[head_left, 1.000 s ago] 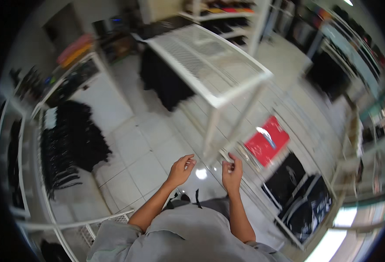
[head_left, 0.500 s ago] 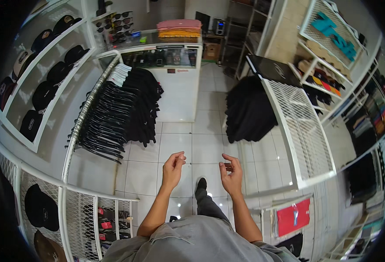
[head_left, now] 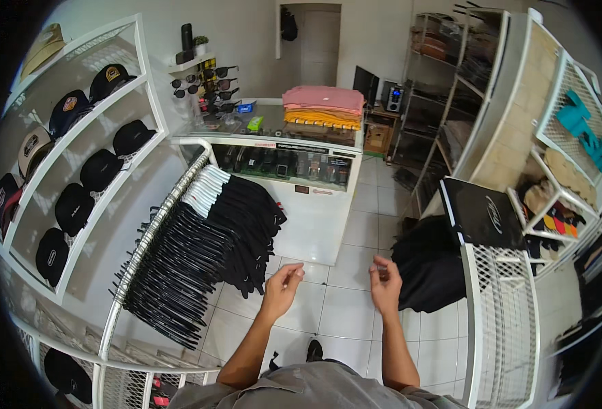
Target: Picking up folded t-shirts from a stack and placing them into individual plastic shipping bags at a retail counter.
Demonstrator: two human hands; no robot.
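Observation:
My left hand (head_left: 282, 292) hovers over the tiled floor with its fingers loosely bent and apart, holding nothing. Nearest to it are black shirts (head_left: 250, 235) on black hangers, packed along a white rail. Several pale shirts (head_left: 207, 189) hang at the rail's far end. My right hand (head_left: 386, 288), also empty, has half-curled fingers with space between them. Beside it, a bunch of black garments (head_left: 427, 266) hangs under a white mesh-topped rack (head_left: 502, 293). I see neither hand touching anything.
Ahead stands a glass-topped counter (head_left: 294, 221) bearing folded pink and yellow cloths (head_left: 323, 108) and a sunglasses stand (head_left: 220, 88). White cap shelves (head_left: 99, 194) line the left wall. A flat black box (head_left: 481, 213) lies on the right rack; metal shelving (head_left: 444, 88) rises behind.
My view has tilted up and I am closer to the counter. A doorway at the back has come into sight. Both hands stay raised and empty.

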